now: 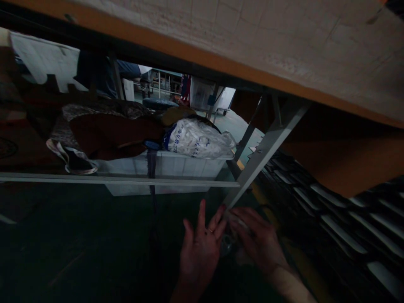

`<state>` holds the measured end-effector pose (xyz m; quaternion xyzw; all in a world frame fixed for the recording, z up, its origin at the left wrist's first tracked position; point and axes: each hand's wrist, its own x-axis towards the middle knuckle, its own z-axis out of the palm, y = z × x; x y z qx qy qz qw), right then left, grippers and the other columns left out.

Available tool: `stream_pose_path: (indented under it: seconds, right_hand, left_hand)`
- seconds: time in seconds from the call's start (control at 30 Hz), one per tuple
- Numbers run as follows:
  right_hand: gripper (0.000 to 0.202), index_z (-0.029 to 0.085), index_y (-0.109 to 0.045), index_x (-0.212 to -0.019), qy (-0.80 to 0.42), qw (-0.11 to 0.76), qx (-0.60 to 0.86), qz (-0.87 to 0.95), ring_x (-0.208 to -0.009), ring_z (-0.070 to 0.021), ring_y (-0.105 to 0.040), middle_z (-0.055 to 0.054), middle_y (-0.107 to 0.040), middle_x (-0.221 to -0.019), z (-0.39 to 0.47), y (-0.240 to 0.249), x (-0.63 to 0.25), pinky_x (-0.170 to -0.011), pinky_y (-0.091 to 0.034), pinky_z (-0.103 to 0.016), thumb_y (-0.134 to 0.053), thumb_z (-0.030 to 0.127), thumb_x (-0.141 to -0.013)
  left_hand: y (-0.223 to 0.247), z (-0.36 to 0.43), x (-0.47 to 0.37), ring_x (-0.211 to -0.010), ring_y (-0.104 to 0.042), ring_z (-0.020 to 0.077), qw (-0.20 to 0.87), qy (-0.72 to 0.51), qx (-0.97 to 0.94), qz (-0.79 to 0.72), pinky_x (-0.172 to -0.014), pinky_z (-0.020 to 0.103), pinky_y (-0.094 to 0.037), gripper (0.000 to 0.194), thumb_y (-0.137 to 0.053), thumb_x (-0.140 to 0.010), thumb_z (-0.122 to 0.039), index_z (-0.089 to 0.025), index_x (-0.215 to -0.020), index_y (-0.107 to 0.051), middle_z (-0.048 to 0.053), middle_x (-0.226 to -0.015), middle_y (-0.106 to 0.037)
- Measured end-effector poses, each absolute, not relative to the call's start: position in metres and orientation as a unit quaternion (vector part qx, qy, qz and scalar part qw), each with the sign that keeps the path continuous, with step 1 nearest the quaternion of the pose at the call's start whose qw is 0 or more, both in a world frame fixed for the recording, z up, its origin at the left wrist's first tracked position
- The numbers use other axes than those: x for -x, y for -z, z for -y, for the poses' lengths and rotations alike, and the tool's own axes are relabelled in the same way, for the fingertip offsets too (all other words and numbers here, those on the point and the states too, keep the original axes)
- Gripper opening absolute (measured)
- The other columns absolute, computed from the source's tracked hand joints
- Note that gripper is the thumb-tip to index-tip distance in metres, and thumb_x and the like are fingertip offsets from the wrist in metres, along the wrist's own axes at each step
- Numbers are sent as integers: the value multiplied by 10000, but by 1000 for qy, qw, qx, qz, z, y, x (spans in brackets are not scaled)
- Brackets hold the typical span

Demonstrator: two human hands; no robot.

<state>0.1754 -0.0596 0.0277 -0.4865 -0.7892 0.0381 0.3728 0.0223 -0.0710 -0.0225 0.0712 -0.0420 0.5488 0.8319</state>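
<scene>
Crouched at the desk (284, 46), my left fingers (201, 216) spread wide by the metal leg's (267, 153) low end, right fingers (244, 221) curled beside it, couldn't tell if gripping anything. Open floor (104, 248) lay left, crossbar (176, 182) and tub (186, 167) ahead. Leg's long axis slanted up rightward.

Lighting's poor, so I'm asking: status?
Left grip open; right grip curled, hold unclear. Both by slanted grey metal leg, lower end. Thin grey metal crossbar beyond.
</scene>
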Motion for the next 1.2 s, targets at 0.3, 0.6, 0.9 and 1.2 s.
stream_pose_path:
  seconds: [0.3, 0.6, 0.9, 1.2]
  right_hand:
    - [277, 178, -629, -789, -75, 320, 545, 771, -683, -174, -603, -50, -625, -737, 38, 2, -181, -617, -461, -276, -392, 290, -881]
    - [252, 200, -624, -972, -162, 416, 570, 690, -756, -165, -639, -27, -690, -852, 60, -23, -178, -665, -500, -244, -547, 357, -791]
    - [226, 173, -621, -848, -137, 362, 562, 731, -705, -174, -622, -50, -661, -771, 48, -4, -175, -627, -477, -272, -438, 304, -831]
    - [199, 206, -649, -939, -115, 395, 532, 740, -757, -176, -645, -43, -689, -846, 58, -23, -180, -655, -515, -272, -519, 313, -832]
  left_hand:
    - [35, 71, -20, -1252, -344, 365, 813, -573, -94, 28, -1077, 465, -76, 528, -490, -789, -587, -339, -1256, -485, 95, -1359, -414]
    - [32, 72, -23, -1285, -316, 311, 812, -579, -75, 14, -1085, 440, -116, 564, -437, -814, -602, -297, -1287, -479, 87, -1392, -370]
    - [38, 68, -19, -1233, -364, 375, 813, -577, -74, 8, -1079, 462, -103, 557, -576, -746, -560, -313, -1243, -524, 69, -1340, -443]
    - [32, 71, -22, -1269, -336, 322, 824, -566, 3, 21, -1070, 421, -213, 859, -521, -764, -606, -230, -1436, -141, 187, -1382, -353]
